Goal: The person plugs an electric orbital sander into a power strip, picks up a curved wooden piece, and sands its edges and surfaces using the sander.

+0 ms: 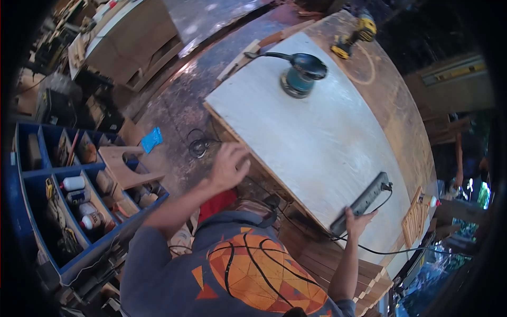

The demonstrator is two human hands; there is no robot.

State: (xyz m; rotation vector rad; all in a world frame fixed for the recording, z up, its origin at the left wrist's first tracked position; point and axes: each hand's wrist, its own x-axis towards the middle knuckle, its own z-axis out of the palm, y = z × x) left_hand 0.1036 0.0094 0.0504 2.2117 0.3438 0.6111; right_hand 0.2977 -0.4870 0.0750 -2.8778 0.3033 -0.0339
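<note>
My right hand (359, 221) grips the near end of a dark grey power strip (368, 199) at the right side of a white-surfaced panel (296, 142). A black plug (387, 186) with a cord sits at the strip's far end. My left hand (230, 166) hovers by the panel's left edge, its fingers loosely bent and apart, holding nothing I can see. Farther up the panel stands a teal and black sander (302, 76), upright, with its cord or hose running left.
A yellow and black cordless drill (355, 36) lies on the brown board at the far side. At left is a blue divided tool box (47, 171) with bottles and tools. A black cable (412, 250) runs off right. A blue packet (151, 139) lies on the floor.
</note>
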